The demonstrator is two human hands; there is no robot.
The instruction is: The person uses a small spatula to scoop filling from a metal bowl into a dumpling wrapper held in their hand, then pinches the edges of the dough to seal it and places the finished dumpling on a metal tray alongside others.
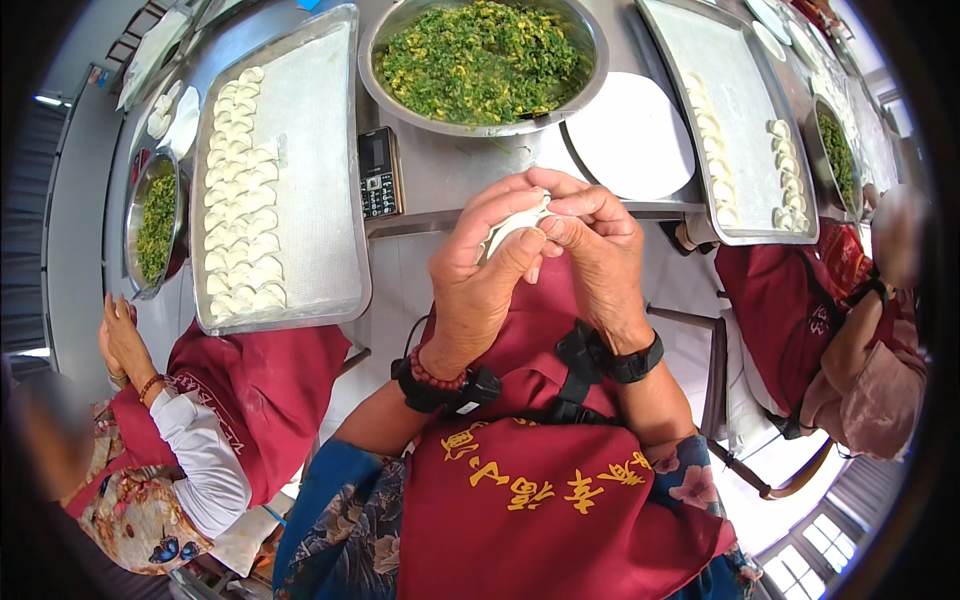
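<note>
Both of my hands hold one pale dough dumpling [517, 225] above my lap, near the edge of the metal table. My left hand [487, 262] cups it with the thumb across its front. My right hand [596, 240] pinches the dumpling's edge between thumb and fingers. Beyond my hands stands a large steel bowl [420, 124] of chopped green and yellow filling [480, 64]. On the left, a metal tray [319, 180] bears rows of folded dumplings [244, 195]. A white round disc [630, 135] lies right of the bowl.
A keypad phone [379, 172] lies between the left tray and bowl. Another dumpling tray [750, 97] is at the right. Smaller filling bowls stand at far left [180, 217] and far right [855, 199]. Co-workers in red aprons sit at left [255, 405] and right [772, 322].
</note>
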